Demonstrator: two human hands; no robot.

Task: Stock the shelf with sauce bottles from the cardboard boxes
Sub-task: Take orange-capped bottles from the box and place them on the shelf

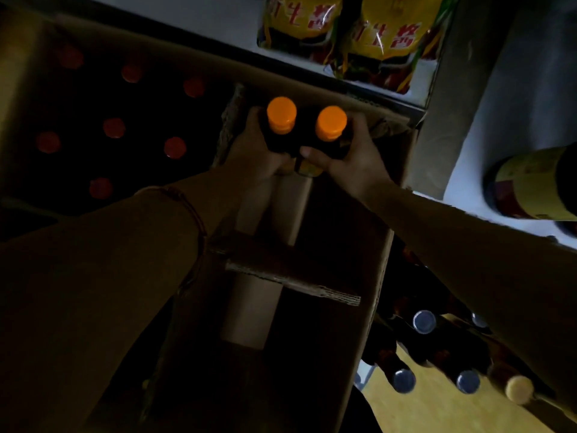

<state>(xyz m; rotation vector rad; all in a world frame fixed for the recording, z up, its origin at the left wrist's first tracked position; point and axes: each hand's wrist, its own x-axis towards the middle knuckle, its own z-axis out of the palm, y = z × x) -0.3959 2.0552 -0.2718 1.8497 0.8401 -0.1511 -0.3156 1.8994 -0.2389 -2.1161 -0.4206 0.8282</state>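
Two dark sauce bottles with orange caps stand side by side over an open cardboard box (379, 282). My left hand (256, 151) grips the left bottle (281, 115) just below its cap. My right hand (352, 157) grips the right bottle (331, 123) the same way, thumb on its near side. Cardboard dividers (293, 276) show inside the box beneath my hands. The white shelf (487, 157) lies to the right, with a yellow-labelled bottle (530, 185) standing on it.
A second open cardboard box (31, 76) on the left holds several red-capped bottles (175, 147). Yellow packets (343, 32) fill a white shelf section at the top. Lower right, several dark bottles with silver caps (424, 321) stand below the shelf.
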